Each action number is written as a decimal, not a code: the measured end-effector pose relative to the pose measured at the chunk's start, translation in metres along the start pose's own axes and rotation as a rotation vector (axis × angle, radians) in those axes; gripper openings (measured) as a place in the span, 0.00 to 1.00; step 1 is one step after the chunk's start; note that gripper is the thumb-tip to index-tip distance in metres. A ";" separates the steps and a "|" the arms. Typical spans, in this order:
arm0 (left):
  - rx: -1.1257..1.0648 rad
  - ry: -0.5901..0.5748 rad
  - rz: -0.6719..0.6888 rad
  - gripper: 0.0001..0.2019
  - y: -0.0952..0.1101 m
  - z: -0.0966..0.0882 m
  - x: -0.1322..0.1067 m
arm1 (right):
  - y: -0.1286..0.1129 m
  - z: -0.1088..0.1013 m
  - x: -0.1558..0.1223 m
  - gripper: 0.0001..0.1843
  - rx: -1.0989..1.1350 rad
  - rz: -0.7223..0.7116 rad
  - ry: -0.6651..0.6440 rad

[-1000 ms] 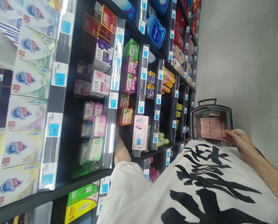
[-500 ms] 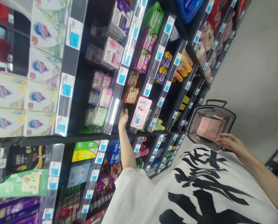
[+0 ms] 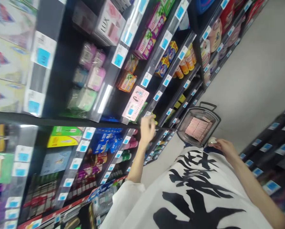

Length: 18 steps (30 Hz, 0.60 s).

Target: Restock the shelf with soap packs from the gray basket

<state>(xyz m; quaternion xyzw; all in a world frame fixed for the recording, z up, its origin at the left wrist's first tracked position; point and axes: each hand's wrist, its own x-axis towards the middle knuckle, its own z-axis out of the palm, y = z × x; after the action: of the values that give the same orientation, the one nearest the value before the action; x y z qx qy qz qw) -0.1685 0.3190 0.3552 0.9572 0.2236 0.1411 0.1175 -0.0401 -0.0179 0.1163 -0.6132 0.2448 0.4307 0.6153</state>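
My left hand (image 3: pixel 147 128) is at the shelf front beside a price strip, close to yellow-green items (image 3: pixel 154 119) partly hidden behind it. Its fingers are loosely bent and apart, a little blurred, with nothing seen in them. My right hand (image 3: pixel 223 147) is closed on a small whitish object (image 3: pixel 212 142), whose kind I cannot make out, just beside the basket. The dark plastic basket (image 3: pixel 216 122) has its handle raised and holds pink rectangular packs (image 3: pixel 197 128) in rows. A pink printed card (image 3: pixel 136 103) hangs on the shelf edge left of my left hand.
Dark shelving (image 3: pixel 13 118) runs along the left with boxed soaps (image 3: pixel 110 24), wrapped soap bars (image 3: pixel 96 78) and orange packs (image 3: pixel 127 81). Blue packs (image 3: pixel 106 140) lie on the neighbouring section. Another shelf with price tags (image 3: pixel 271 187) stands at right. Grey floor (image 3: pixel 242 73) lies between.
My left hand has come out of the shelf gap beside the pink card and moved right. My right hand has left the packs' edge and now holds a whitish object. The view has shifted.
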 end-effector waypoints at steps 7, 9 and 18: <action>0.006 -1.231 -0.050 0.10 0.054 0.150 -0.133 | 0.013 -0.013 0.002 0.25 -0.012 0.083 -0.083; -0.037 -1.181 -0.063 0.17 0.052 0.161 -0.144 | 0.018 -0.015 0.004 0.22 -0.021 0.099 -0.076; -0.209 -1.195 -0.234 0.22 -0.007 0.177 -0.153 | 0.023 -0.004 0.026 0.35 -0.159 0.143 0.084</action>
<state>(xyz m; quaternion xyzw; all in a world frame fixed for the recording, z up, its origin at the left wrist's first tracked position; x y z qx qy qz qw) -0.2461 0.2257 0.1552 0.8233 0.2077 -0.4123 0.3303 -0.0448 -0.0190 0.0816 -0.6586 0.2785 0.4653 0.5217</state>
